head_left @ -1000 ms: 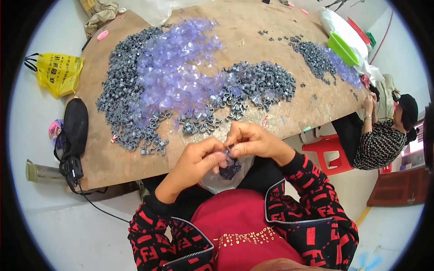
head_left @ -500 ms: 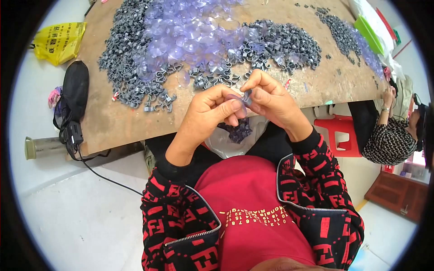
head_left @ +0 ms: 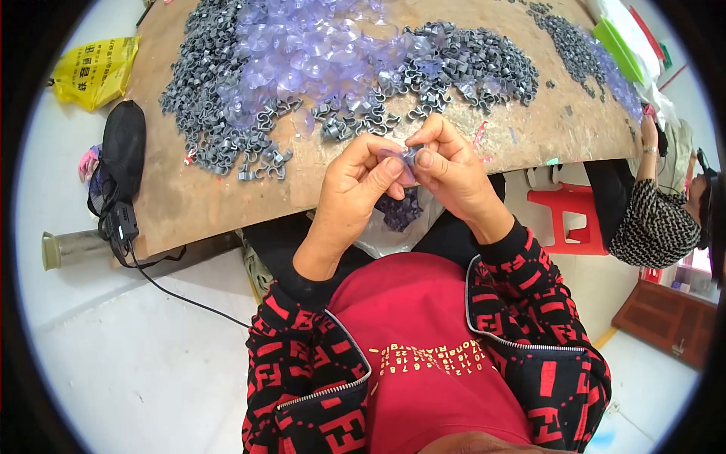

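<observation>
Above the table's near edge, my left hand [head_left: 352, 185] pinches a clear purple suction cup [head_left: 398, 165] between thumb and fingers. My right hand [head_left: 456, 172] is closed on a small grey plastic clip [head_left: 413, 153], which meets the cup where the fingertips come together. Whether the two parts are joined, I cannot tell, as my fingers partly cover them. Beyond my hands lies a heap of purple suction cups [head_left: 302, 57], with grey clips [head_left: 476, 64] piled along both sides of it. Below, by my lap, a pale plastic bag [head_left: 423, 219] holds dark purple-grey pieces [head_left: 399, 209].
The brown table [head_left: 197, 208] carries a black pouch with a cord [head_left: 125, 144] at its left edge. A yellow bag [head_left: 94, 72] hangs farther left. At the right sit a red stool [head_left: 563, 216] and another person [head_left: 654, 227], whose hand reaches to a second heap.
My hands stay together and the cup and clip have tilted slightly between my fingers. The other person's arm has reached farther up toward the table.
</observation>
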`<move>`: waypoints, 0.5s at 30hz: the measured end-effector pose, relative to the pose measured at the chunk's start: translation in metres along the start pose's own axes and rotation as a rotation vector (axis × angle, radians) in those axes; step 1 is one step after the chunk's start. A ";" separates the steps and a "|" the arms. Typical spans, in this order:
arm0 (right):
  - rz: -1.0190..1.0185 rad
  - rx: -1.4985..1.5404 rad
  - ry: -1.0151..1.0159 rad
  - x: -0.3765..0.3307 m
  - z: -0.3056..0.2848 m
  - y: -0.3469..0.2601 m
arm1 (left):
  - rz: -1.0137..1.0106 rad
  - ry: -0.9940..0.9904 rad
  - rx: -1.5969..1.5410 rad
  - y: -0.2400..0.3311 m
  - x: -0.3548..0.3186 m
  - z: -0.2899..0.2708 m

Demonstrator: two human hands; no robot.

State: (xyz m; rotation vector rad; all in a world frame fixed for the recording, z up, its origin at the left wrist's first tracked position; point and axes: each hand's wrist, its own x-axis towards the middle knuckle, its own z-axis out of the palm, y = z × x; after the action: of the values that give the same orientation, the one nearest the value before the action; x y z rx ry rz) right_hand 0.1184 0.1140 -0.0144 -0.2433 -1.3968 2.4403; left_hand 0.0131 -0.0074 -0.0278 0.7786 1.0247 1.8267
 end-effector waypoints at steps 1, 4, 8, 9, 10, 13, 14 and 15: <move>-0.028 0.028 -0.007 0.000 0.000 0.000 | -0.001 -0.001 0.000 0.001 0.001 0.000; 0.002 -0.036 -0.012 0.000 -0.004 -0.004 | -0.057 -0.027 -0.021 0.004 0.003 -0.001; 0.053 -0.112 -0.019 0.000 -0.006 -0.006 | -0.104 -0.108 -0.056 0.004 0.001 -0.008; 0.059 -0.117 -0.043 -0.001 -0.006 -0.006 | -0.106 -0.117 -0.045 0.004 0.000 -0.008; 0.063 -0.125 -0.066 -0.003 -0.007 -0.007 | -0.105 -0.119 -0.046 0.003 -0.002 -0.008; 0.100 -0.150 -0.072 -0.010 -0.014 -0.001 | -0.075 -0.134 0.059 0.000 -0.010 -0.006; 0.149 -0.189 -0.056 -0.015 -0.014 -0.004 | -0.102 -0.132 0.053 -0.003 -0.013 -0.005; 0.147 -0.194 -0.053 -0.016 -0.016 -0.006 | -0.130 -0.132 0.047 -0.007 -0.014 -0.005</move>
State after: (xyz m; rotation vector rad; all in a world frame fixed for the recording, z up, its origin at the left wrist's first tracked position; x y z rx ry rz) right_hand 0.1394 0.1244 -0.0176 -0.3398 -1.6976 2.4418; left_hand 0.0173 -0.0196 -0.0376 0.8296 1.0121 1.6247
